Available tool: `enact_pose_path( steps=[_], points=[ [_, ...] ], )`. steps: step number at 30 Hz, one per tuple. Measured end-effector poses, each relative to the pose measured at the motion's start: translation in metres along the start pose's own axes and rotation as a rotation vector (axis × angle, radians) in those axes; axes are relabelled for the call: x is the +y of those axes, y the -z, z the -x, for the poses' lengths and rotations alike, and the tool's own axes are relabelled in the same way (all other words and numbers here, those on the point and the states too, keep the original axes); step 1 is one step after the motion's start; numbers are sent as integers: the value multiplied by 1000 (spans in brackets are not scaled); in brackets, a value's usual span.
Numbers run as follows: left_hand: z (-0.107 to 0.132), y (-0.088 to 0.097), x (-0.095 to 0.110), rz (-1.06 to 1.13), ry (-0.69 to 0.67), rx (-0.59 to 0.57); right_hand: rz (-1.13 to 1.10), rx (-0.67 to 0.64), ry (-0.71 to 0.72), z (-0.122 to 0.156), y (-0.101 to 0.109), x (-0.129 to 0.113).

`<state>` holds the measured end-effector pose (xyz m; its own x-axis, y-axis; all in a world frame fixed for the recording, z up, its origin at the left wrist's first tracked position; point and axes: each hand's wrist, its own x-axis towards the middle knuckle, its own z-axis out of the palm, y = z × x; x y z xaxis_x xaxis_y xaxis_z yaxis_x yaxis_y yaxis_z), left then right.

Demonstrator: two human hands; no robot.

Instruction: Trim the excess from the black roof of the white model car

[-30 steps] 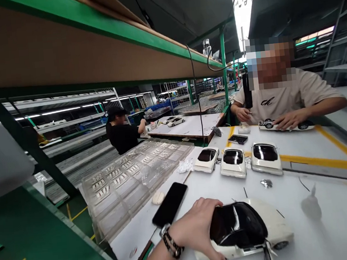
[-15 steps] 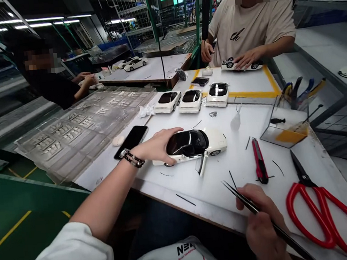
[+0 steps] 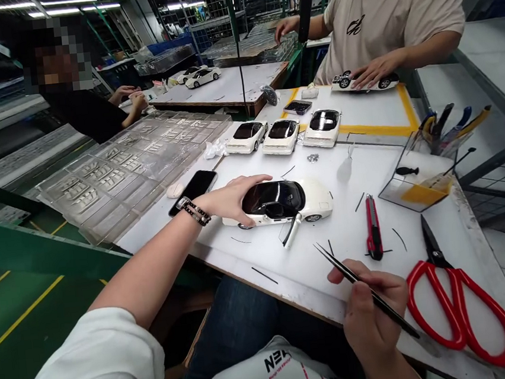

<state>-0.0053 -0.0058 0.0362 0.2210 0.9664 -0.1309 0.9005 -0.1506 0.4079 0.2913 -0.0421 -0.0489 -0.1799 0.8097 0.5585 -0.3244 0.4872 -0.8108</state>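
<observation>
My left hand [image 3: 233,200] rests over the near side of a white model sports car [image 3: 316,204] with a glossy black roof, gripping it on the white work table. A thin dark-edged part, possibly the car's door, juts from the side facing me [image 3: 291,231]. My right hand [image 3: 370,303] pinches long black tweezers [image 3: 355,281], whose tips point up and left, clear of the car. A black smartphone [image 3: 194,192] lies just beyond my left wrist.
Red-handled scissors [image 3: 458,312] and a red utility knife [image 3: 373,228] lie right of the car. Several similar cars [image 3: 283,136] stand beyond it. A clear parts tray [image 3: 129,165] lies left. A co-worker's hand [image 3: 373,72] rests on a car across the table.
The view has swung down from the shelves onto the table, bringing my right hand and tweezers into sight. My left hand stays on the car, which sits in nearly the same spot on the table.
</observation>
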Motion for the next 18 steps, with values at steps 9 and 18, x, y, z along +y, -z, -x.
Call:
enact_pose_path(
  steps=[9,18],
  points=[
    [-10,13,-4,-8,-106,-152,258,32,240,-12,4,1],
    [-21,14,-24,-23,-211,-104,666,-482,395,-94,-17,-24]
  ],
)
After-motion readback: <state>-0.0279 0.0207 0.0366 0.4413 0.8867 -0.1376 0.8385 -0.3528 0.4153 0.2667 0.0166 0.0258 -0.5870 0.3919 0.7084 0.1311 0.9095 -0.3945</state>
